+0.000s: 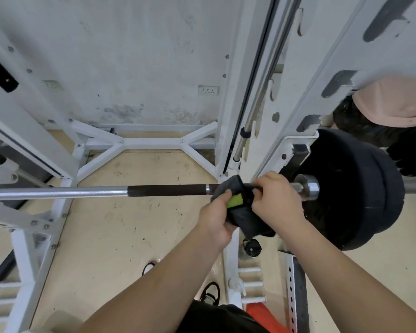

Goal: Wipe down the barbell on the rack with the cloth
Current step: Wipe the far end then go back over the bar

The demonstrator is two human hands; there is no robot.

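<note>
A silver barbell (58, 191) with a dark grip section runs across the white rack at chest height. Black weight plates (360, 188) load its right end. A dark grey cloth (243, 212) with a lime-green patch is draped over the bar just left of the plates. My left hand (216, 219) grips the cloth's lower left part from below the bar. My right hand (276, 200) is closed over the cloth on top of the bar, next to the collar. The bar under the cloth is hidden.
White rack uprights (257, 116) rise behind the bar, with a crossbrace (149, 143) on the beige floor. Another person in a pink cap (392, 102) is at the right behind the plates. My shoes (210, 293) and an orange item (264, 316) lie below.
</note>
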